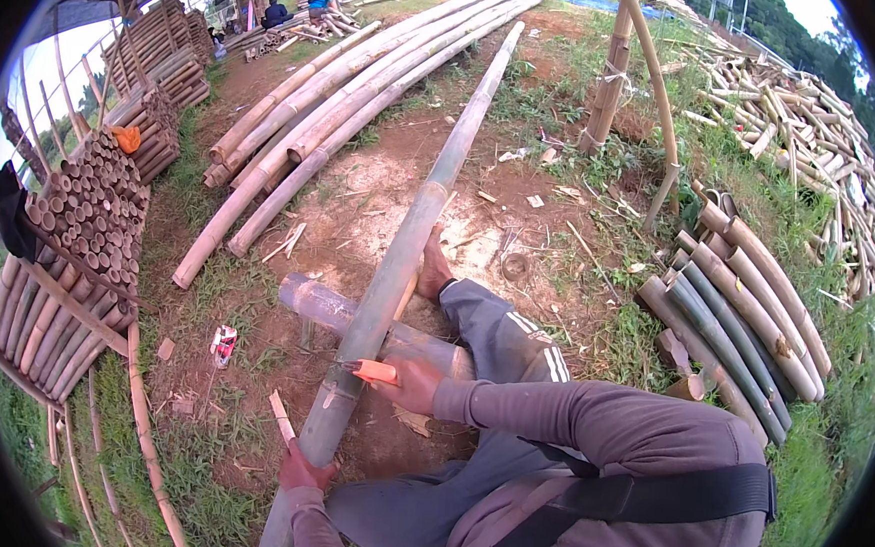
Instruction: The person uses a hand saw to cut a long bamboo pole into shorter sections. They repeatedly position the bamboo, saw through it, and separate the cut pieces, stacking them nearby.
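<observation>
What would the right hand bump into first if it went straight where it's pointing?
Probably the long bamboo pole: the right hand points left toward it, and its orange thing overlaps the pole in view. Whether they touch is unclear.

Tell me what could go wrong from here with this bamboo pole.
The long bamboo pole lies across a rounded bamboo log, so it might roll. If it did, it could knock the bare foot close beside it. The orange tool in the right hand might also skid on the pole's curved surface.
</observation>
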The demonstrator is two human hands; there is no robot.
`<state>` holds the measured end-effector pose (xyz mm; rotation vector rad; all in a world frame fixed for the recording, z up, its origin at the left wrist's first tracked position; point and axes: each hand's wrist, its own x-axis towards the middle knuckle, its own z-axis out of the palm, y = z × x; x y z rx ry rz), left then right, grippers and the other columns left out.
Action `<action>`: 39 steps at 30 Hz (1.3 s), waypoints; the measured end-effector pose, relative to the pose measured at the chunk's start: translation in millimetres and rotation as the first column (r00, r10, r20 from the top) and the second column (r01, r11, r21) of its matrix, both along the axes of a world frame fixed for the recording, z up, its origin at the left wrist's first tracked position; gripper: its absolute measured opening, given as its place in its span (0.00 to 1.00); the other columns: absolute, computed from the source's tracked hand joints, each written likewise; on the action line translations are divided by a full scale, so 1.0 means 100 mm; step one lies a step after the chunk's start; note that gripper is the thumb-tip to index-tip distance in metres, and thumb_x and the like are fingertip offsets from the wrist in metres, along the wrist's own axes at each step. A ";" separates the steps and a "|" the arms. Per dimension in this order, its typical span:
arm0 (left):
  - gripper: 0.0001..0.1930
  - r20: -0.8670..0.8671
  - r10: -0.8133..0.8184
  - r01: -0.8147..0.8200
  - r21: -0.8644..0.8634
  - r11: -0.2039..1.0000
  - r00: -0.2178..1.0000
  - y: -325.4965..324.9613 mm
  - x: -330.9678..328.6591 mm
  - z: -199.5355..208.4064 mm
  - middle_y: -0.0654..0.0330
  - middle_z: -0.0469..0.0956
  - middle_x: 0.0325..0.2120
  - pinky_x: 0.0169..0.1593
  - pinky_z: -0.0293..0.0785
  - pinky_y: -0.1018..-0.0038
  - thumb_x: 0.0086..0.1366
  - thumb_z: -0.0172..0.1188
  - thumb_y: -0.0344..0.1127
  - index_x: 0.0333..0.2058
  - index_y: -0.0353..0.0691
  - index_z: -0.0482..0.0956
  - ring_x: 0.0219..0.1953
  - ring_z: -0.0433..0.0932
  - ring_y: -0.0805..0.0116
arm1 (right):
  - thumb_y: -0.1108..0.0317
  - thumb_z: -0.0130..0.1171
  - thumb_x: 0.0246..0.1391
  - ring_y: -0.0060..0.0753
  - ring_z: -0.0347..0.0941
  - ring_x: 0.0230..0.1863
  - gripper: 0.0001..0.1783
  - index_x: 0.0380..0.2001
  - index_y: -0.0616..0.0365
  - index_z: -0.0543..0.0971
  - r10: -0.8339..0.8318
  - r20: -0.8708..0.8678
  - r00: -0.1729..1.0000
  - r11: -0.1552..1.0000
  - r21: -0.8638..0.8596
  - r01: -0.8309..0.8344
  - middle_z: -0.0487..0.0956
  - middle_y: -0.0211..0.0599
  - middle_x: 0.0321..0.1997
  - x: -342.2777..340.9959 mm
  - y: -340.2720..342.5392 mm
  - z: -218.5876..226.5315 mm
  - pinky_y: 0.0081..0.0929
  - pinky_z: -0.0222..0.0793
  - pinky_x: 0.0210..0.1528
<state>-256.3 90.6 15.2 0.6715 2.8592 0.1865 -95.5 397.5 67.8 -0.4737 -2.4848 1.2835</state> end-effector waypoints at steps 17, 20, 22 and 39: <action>0.49 0.098 0.064 -0.055 -0.099 0.994 0.993 0.09 -0.07 0.22 0.47 0.80 0.55 0.57 0.79 0.52 0.47 0.81 0.52 0.66 0.45 0.67 0.54 0.83 0.44 | 0.71 0.67 0.65 0.25 0.83 0.31 0.13 0.48 0.67 0.81 -0.054 0.032 0.998 0.985 -0.162 0.058 0.86 0.38 0.31 1.46 0.02 0.88 0.29 0.77 0.38; 0.50 0.096 0.054 -0.044 -0.098 0.994 0.994 0.09 -0.11 0.09 0.47 0.81 0.54 0.57 0.79 0.53 0.48 0.80 0.52 0.68 0.46 0.66 0.54 0.83 0.46 | 0.70 0.68 0.65 0.28 0.84 0.33 0.13 0.47 0.67 0.81 -0.014 -0.079 0.997 0.996 -0.087 0.007 0.87 0.44 0.32 0.93 0.00 0.44 0.31 0.78 0.38; 0.47 0.089 0.024 -0.019 -0.060 0.998 0.996 0.16 -0.11 0.11 0.49 0.82 0.52 0.57 0.80 0.51 0.48 0.80 0.54 0.65 0.46 0.69 0.53 0.83 0.46 | 0.59 0.69 0.64 0.50 0.86 0.33 0.18 0.40 0.67 0.80 -0.041 -0.045 0.998 0.999 0.030 0.042 0.83 0.58 0.29 -0.07 0.08 0.13 0.39 0.76 0.35; 0.50 0.119 0.043 -0.038 -0.049 0.998 0.992 0.20 -0.18 0.17 0.51 0.81 0.54 0.57 0.79 0.53 0.48 0.80 0.53 0.68 0.47 0.67 0.55 0.83 0.46 | 0.53 0.69 0.62 0.60 0.84 0.35 0.22 0.41 0.66 0.82 -0.065 -0.034 0.997 0.998 -0.007 0.065 0.84 0.59 0.32 -0.34 0.11 0.05 0.44 0.76 0.38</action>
